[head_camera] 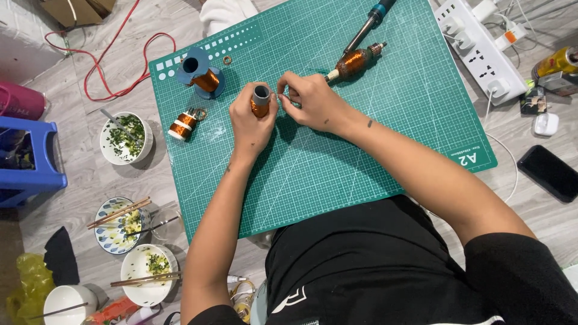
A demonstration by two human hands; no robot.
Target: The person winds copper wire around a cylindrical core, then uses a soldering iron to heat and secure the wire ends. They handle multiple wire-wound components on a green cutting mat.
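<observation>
My left hand (250, 123) grips a small grey spool wound with copper wire (261, 100), held upright over the green cutting mat (337, 162). My right hand (310, 101) is beside it, fingers pinched near the top of the spool; what they pinch is too small to tell. A blue spool of copper wire (201, 73) stands at the mat's far left. A smaller white-ended copper coil (182, 124) lies below it. A motor rotor with copper windings (354, 62) lies just beyond my right hand, next to a soldering iron (368, 23).
Bowls with food scraps and chopsticks (123, 137) (120, 224) (149, 274) sit on the floor left of the mat. A red cable (114, 66), blue stool (27, 159), white power strip (481, 51) and black phone (551, 173) surround the mat.
</observation>
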